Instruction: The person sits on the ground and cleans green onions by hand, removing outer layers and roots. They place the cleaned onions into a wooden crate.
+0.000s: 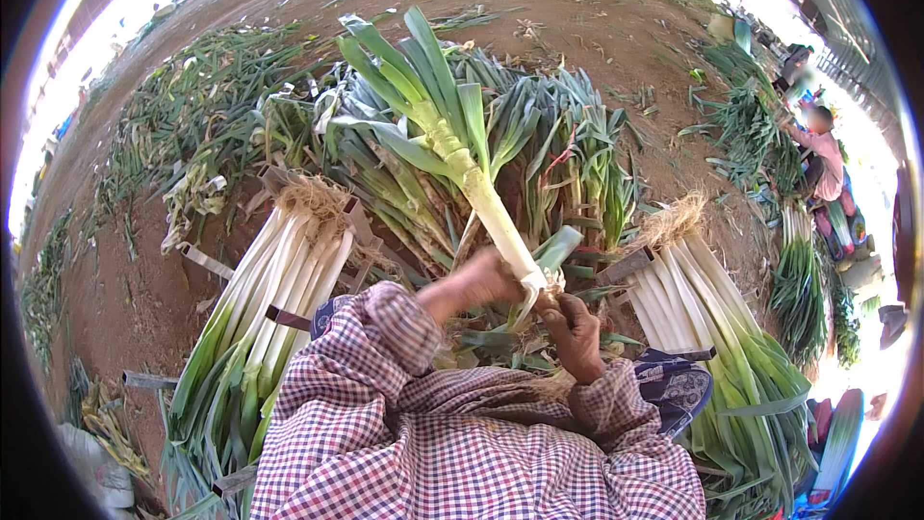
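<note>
A thick leek (491,209) slants up and away from me, its white root end close to my body and its green leaves pointing outward. My right hand (577,336) pinches that root end between thumb and fingers. My left hand (480,285) is blurred and lies against the lower white stem; its fingertips are hidden behind the stem. A pale strip of outer leaf (530,296) hangs loose between both hands. To my left, white-stemmed leeks (278,267) rest in a metal rack, roots outward. A similar bundle of leeks (693,296) lies in a rack on my right.
Untrimmed leeks (404,195) are heaped just ahead, with cut green leaves (209,101) scattered over the dirt floor (621,36). Metal rack arms (289,318) stick out beside my knees. At the far right, a person in a pink top (826,155) is beside another leek pile (751,115).
</note>
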The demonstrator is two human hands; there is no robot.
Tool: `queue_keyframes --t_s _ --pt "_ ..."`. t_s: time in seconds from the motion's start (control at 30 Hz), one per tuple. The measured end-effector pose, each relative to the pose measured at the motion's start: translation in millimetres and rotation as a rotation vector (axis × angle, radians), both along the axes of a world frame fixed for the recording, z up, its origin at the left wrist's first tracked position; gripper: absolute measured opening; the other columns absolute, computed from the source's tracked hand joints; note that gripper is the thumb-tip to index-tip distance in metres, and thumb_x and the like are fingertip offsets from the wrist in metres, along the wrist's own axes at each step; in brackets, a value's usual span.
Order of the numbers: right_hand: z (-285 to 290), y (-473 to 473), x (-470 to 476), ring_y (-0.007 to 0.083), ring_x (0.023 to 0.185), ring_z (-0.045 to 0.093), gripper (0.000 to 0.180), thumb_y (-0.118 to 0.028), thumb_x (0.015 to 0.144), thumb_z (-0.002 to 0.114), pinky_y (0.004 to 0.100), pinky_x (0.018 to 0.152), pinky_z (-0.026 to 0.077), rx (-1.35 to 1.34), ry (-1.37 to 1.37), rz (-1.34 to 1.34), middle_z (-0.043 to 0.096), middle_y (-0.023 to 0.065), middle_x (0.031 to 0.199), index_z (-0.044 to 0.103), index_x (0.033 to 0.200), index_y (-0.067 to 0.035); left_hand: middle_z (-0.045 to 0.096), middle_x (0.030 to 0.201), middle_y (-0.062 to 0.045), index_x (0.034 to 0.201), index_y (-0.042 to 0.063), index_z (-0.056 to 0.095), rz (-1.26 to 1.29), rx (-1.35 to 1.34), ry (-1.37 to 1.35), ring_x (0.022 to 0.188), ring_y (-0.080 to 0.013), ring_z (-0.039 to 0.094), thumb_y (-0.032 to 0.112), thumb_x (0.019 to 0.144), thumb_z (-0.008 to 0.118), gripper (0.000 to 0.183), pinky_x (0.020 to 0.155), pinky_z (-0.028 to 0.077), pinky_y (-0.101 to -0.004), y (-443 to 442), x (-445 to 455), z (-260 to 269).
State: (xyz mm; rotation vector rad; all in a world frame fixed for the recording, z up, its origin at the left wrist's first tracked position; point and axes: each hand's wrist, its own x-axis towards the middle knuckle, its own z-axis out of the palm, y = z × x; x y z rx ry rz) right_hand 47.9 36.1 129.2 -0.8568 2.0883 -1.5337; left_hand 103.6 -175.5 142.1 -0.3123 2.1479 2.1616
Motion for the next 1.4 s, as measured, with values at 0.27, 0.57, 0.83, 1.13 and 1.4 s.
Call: queue_keyframes --t_s 0.27,0.57,0.83,1.13,1.4 --pt "18.0 10.6 12.3 0.019 0.085 0.061 0.029 -0.015 0.087 0.064 0.0312 0.077 0.049 -0.042 0.31 0.315 0.063 0.0131 0.094 0.058 0.109 0.001 0.061 0.097 -0.008 0.113 0.004 0.054 0.655 1.046 0.458 0.089 -0.0223 0.061 0.016 0.084 0.067 0.034 0.081 0.051 -0.0409 -55.6 29.4 41.9" --pt "46.7 -100.1 -14.4 0.0127 0.073 0.057 0.029 -0.012 0.079 0.071 0.0276 0.066 0.047 -0.365 -0.269 -0.013 0.064 0.0075 0.084 0.062 0.101 0.005 0.062 0.1 -0.008 0.111 0.002 0.057 0.511 0.865 0.267 0.092 -0.021 0.06 0.008 0.082 0.065 0.031 0.085 0.048 -0.0349 -8.7 14.4 37.0" --pt "39.1 -91.3 2.2 0.0094 0.05 0.045 0.025 -0.021 0.094 0.058 0.0257 0.046 0.038 -0.661 -0.539 -0.142 0.046 -0.0002 0.059 0.052 0.074 -0.006 0.063 0.081 -0.014 0.102 -0.006 0.056 0.604 0.903 0.277 0.073 -0.0268 0.064 0.008 0.075 0.063 0.031 0.068 0.054 -0.0377 -15.6 5.5 34.3" --pt "42.9 -18.4 -7.4 0.0089 0.045 0.028 0.042 -0.041 0.086 0.065 0.0272 0.044 0.022 -0.526 -0.929 0.448 0.032 -0.0036 0.053 0.05 0.07 -0.006 0.058 0.089 -0.015 0.109 -0.003 0.048 0.72 0.942 0.445 0.078 -0.0288 0.063 0.017 0.081 0.064 0.038 0.074 0.053 -0.0431 -80.8 31.0 54.7" --pt "-36.3 27.8 -25.2 0.0096 0.043 0.032 0.033 -0.032 0.087 0.066 0.0278 0.041 0.026 -0.434 -1.069 0.382 0.036 -0.0021 0.053 0.055 0.081 -0.002 0.06 0.09 -0.015 0.112 -0.002 0.051 0.608 0.836 0.426 0.079 -0.03 0.064 0.022 0.082 0.068 0.043 0.072 0.054 -0.0443 -63.0 20.2 37.8"
